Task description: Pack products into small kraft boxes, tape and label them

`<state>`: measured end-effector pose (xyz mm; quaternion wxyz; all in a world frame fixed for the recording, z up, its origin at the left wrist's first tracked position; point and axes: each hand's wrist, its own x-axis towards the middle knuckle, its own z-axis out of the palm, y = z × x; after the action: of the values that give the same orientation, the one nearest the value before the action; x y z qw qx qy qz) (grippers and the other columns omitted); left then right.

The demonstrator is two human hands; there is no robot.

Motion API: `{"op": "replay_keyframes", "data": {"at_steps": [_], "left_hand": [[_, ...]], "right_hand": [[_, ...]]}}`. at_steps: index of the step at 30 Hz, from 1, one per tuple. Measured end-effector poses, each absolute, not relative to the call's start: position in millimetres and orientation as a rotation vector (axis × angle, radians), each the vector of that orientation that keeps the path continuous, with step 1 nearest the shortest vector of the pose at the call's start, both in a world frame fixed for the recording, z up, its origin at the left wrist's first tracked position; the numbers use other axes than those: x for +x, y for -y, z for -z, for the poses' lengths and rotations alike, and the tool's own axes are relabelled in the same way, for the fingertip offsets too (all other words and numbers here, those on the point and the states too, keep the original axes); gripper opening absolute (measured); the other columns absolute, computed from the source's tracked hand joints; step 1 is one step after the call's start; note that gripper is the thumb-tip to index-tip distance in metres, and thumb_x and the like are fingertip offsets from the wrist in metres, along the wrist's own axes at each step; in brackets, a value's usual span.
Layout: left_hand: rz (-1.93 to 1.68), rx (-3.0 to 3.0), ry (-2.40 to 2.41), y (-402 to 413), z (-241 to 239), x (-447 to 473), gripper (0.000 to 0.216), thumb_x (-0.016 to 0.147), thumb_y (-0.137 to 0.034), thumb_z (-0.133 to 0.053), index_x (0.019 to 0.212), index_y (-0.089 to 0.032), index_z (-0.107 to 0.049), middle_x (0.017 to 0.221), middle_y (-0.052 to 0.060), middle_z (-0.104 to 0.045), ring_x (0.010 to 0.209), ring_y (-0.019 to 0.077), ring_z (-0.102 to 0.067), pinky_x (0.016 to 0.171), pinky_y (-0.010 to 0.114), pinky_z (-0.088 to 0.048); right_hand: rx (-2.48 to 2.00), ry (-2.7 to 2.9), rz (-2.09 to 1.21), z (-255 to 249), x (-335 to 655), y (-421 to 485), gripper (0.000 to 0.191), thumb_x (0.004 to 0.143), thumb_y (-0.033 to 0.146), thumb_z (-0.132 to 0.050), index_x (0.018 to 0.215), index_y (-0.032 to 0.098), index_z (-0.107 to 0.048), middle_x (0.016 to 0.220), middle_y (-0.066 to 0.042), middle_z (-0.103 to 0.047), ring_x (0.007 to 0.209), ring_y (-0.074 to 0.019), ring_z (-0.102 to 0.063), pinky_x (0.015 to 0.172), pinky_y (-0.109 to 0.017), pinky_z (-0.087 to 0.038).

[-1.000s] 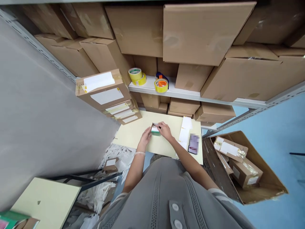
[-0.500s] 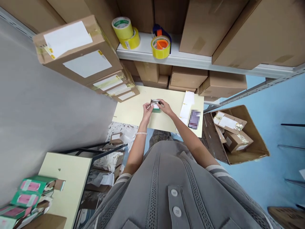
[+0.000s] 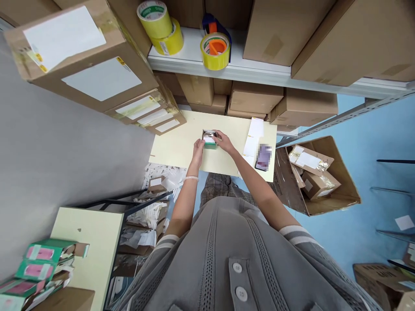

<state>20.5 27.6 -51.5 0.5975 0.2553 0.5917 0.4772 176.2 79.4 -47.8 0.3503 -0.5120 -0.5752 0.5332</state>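
A small green box (image 3: pixel 210 146) stands on the pale yellow table (image 3: pixel 181 149), its top open, with something silvery and white inside. My left hand (image 3: pixel 198 151) grips the box at its left side, thumb at the near left corner. At the right side my right hand (image 3: pixel 223 141) has its fingers closed at the box's rim; whether they pinch the box or what lies in it is too small to tell. White labels (image 3: pixel 253 137) lie in a strip to the right, beside a phone (image 3: pixel 263 157) whose screen is blurred out.
Taped cartons (image 3: pixel 106 82) with white labels are stacked at the left. Rolls of yellow tape (image 3: pixel 162 28) and a tape dispenser (image 3: pixel 215 51) sit on the shelf (image 3: pixel 191 65) above. A large open carton (image 3: pixel 346 185) holding parcels stands at the right. Green boxes (image 3: pixel 39 261) lie on a side table.
My right fingers have shifted slightly lower at the box's right rim, and my left fingers sit lower on its left side. The whole view has tilted and shifted a little.
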Motion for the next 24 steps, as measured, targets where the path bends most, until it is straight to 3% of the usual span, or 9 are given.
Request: {"op": "replay_keyframes", "data": {"at_steps": [5, 11, 17, 24], "left_hand": [[-1.159, 0.79, -1.369, -35.3, 49.0, 17.9, 0.048, 0.087, -0.045, -0.06, 0.127, -0.019, -0.056, 0.139, 0.008, -0.056, 0.13, 0.0213, -0.049, 0.109, 0.033, -0.036], [-0.885, 0.684, -1.432, -31.0, 51.8, 18.2, 0.057, 0.093, -0.061, -0.04, 0.132, -0.021, -0.053, 0.144, 0.009, -0.052, 0.131, 0.0256, -0.048, 0.108, 0.041, -0.036], [-0.999, 0.875, -1.467, -44.3, 65.3, 22.8, 0.051, 0.098, -0.047, -0.035, 0.131, -0.013, -0.053, 0.141, 0.012, -0.053, 0.134, 0.023, -0.044, 0.113, 0.037, -0.03], [-0.987, 0.946, -1.46, -48.0, 62.5, 20.8, 0.051, 0.097, -0.046, -0.035, 0.14, -0.021, -0.046, 0.144, 0.008, -0.051, 0.135, 0.0243, -0.043, 0.113, 0.04, -0.032]], "right_hand": [[-1.329, 1.471, -1.378, 45.2, 173.7, -80.5, 0.045, 0.083, 0.038, -0.055, 0.124, 0.02, -0.058, 0.121, -0.006, -0.063, 0.109, -0.0212, -0.06, 0.096, -0.038, -0.05], [-1.348, 1.422, -1.414, 44.5, 170.2, -82.8, 0.043, 0.083, 0.036, -0.056, 0.123, 0.021, -0.059, 0.118, -0.005, -0.065, 0.105, -0.02, -0.06, 0.093, -0.037, -0.051], [-1.34, 1.346, -1.501, 40.5, 169.3, -85.5, 0.043, 0.082, 0.033, -0.057, 0.123, 0.02, -0.059, 0.116, -0.005, -0.065, 0.1, -0.0179, -0.06, 0.092, -0.036, -0.051], [-1.405, 1.328, -1.53, 32.4, 167.6, -81.3, 0.044, 0.082, 0.04, -0.058, 0.123, 0.025, -0.058, 0.123, -0.005, -0.06, 0.101, -0.0198, -0.059, 0.083, -0.034, -0.054]]}}
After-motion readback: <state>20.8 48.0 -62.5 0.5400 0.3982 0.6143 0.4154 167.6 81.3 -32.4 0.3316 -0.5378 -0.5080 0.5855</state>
